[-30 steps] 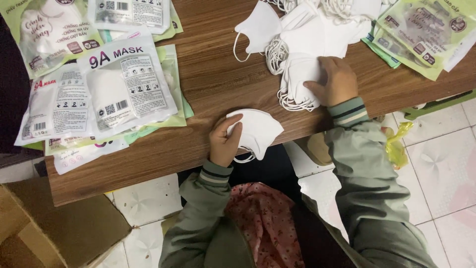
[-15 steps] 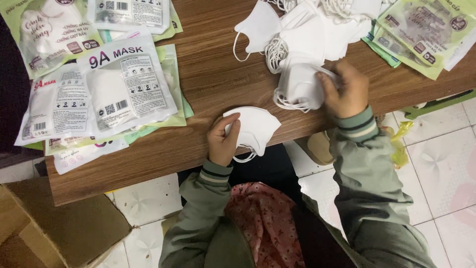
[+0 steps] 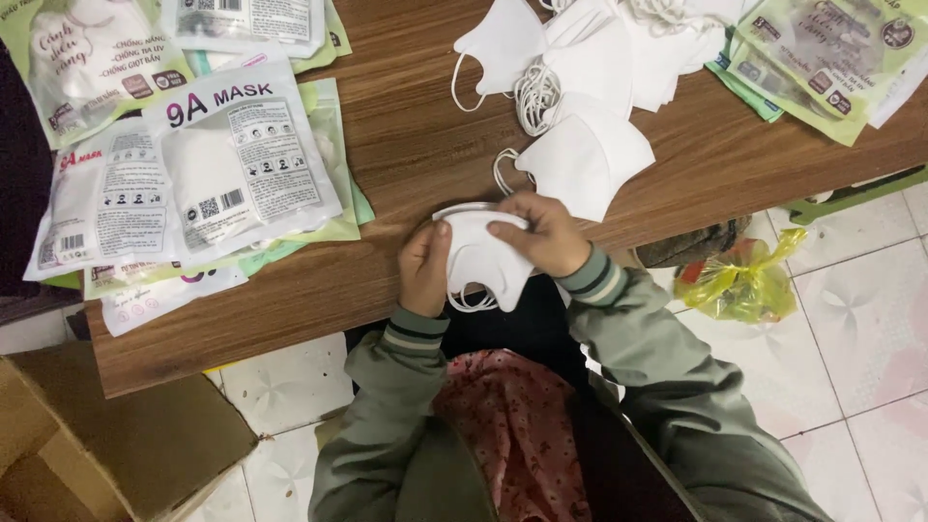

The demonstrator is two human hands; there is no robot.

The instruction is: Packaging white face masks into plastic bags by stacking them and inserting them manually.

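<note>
While both my left hand [image 3: 425, 266] and right hand [image 3: 543, 234] grip a small stack of masks [image 3: 480, 259], I'm squaring it; bagging looks next.

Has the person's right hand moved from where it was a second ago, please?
Yes. The right hand has come away from the pile of loose white masks toward the near table edge, and now grips the white mask stack with the left hand.

Bare table [image 3: 425, 145] between packaged masks [image 3: 193, 184] and loose masks [image 3: 590, 87].
</note>
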